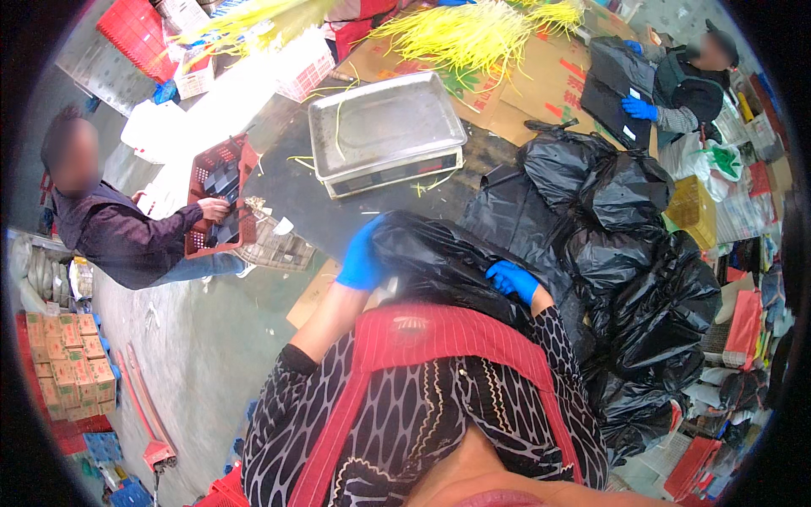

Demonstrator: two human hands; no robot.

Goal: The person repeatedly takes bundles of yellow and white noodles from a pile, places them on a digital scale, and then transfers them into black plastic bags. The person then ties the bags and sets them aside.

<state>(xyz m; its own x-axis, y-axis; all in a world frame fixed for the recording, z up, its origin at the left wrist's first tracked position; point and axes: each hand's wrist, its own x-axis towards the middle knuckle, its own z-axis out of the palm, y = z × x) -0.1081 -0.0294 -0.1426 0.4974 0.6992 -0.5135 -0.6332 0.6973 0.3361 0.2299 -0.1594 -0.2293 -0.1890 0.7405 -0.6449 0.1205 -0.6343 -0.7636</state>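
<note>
Both my hands wear blue gloves and are at a black plastic bag (437,253) in front of my red striped apron. My left hand (362,256) grips the bag's left end and is slightly blurred. Over the bag's right part lies my right hand (514,281), its fingers curled on the plastic. What the bag holds is hidden. Beyond it, a metal tray (388,123) rests on a weighing scale (396,174), with a thin yellow stem lying in the tray.
Full black bags (633,253) are heaped on my right. Yellow-green stems (462,38) lie on cardboard (538,82) at the back. A person (120,222) at left handles a red crate (247,234); another (690,89), at upper right, holds black plastic. A pallet jack (152,431) stands at lower left.
</note>
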